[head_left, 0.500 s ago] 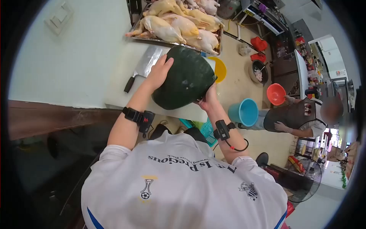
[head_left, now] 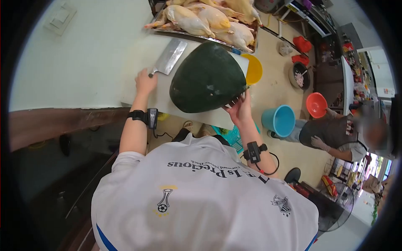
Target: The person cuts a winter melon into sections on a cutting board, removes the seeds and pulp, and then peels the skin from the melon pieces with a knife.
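Observation:
A large dark green melon with a pale cut side rests on a white cutting board. Against its lower right end is my right hand, with fingers curled at the rind and partly under it. My left hand is closed round the handle of a cleaver, left of the melon. The cleaver's broad blade lies flat on the board, pointing away from me. Most of its handle is hidden by my fingers.
A metal tray of plucked poultry stands beyond the board. Right of the melon is a yellow bowl. A teal bucket and green basket are lower down. At the right, a person holds a red basin.
My left hand has left the melon and moved down-left to the cleaver's handle, closing on it. My right hand remains at the melon. The view has shifted slightly.

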Action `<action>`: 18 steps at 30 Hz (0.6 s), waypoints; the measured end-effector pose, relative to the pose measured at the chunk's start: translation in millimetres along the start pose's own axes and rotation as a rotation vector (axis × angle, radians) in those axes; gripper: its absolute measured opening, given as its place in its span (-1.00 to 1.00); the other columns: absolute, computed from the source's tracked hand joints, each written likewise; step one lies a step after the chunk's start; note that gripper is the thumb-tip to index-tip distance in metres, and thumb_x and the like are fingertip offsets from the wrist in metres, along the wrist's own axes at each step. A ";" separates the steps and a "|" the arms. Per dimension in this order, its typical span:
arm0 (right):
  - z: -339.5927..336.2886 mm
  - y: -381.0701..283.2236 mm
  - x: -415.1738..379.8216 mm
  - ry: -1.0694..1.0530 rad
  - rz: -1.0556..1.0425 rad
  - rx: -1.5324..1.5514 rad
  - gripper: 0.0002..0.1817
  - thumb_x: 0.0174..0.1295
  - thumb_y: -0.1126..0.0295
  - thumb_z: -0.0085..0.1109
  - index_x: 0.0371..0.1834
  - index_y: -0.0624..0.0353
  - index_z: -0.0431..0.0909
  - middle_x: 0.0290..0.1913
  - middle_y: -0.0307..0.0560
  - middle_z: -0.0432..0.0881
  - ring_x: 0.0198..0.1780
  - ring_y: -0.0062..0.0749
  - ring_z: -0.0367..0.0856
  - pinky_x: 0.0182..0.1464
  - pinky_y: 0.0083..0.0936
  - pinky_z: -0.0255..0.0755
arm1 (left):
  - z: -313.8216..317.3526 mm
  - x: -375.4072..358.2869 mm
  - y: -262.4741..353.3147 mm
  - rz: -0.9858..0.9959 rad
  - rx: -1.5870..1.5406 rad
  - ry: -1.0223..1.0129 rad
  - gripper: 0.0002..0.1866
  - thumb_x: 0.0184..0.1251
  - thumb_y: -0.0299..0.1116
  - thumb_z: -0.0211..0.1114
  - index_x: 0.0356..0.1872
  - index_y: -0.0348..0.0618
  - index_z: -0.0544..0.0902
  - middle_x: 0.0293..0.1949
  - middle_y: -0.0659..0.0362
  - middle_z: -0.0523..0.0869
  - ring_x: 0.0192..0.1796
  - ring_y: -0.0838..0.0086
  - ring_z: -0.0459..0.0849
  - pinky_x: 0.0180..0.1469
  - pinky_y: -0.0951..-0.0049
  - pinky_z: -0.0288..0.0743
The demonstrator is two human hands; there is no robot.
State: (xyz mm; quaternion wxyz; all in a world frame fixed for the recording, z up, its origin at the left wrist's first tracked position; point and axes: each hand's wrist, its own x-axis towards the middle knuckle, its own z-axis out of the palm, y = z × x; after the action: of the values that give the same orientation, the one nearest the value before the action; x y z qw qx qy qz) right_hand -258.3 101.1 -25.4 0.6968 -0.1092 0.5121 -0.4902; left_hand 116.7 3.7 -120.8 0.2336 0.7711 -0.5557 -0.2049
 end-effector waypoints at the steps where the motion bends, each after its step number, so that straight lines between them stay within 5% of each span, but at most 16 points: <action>1: -1.1 3.4 -0.2 -0.027 0.016 0.024 -0.13 0.52 -0.39 -0.37 0.56 0.14 0.20 0.46 0.02 0.37 0.44 -0.06 0.39 0.52 0.21 0.14 | 5.0 -12.3 -17.3 -0.004 0.169 -0.031 -0.42 0.40 -0.12 0.27 0.33 -0.24 0.51 0.30 -0.10 0.56 0.38 -0.01 0.47 0.38 0.05 0.40; 3: -4.1 10.3 0.6 -0.103 0.058 0.082 -0.17 0.56 -0.34 -0.41 0.58 0.12 0.17 0.54 -0.02 0.30 0.47 -0.11 0.35 0.55 0.18 0.10 | -5.8 -20.2 -22.9 0.003 0.362 -0.065 -0.44 0.35 -0.16 0.31 0.30 -0.24 0.50 0.25 -0.11 0.56 0.35 -0.06 0.48 0.36 0.02 0.42; 12: -11.9 48.1 -5.5 -0.140 0.086 0.038 -0.10 0.45 -0.48 -0.47 0.63 -0.08 0.10 0.58 -0.10 0.23 0.54 -0.17 0.23 0.56 0.04 0.09 | -25.8 -41.2 -14.0 -0.040 0.303 -0.164 -0.68 0.44 -0.27 0.21 -0.02 -0.31 0.42 -0.04 -0.29 0.67 -0.06 -0.27 0.69 0.00 -0.16 0.57; 18: -15.8 60.1 -2.5 -0.183 0.083 0.063 -0.02 0.41 -0.52 -0.43 0.64 0.01 0.04 0.57 -0.07 0.24 0.54 -0.19 0.20 0.59 0.03 0.03 | -78.5 -104.0 -10.9 -0.025 0.142 0.066 -0.69 0.48 -0.29 0.16 0.03 -0.35 0.42 -0.22 -0.28 0.70 -0.11 -0.24 0.70 -0.08 -0.11 0.53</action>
State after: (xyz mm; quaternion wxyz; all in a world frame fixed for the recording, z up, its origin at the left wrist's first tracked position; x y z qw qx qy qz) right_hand -236.9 138.4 -70.3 0.7635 -0.1100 0.4348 -0.4646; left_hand 139.1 116.1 -58.0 0.1940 0.7991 -0.5510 -0.1423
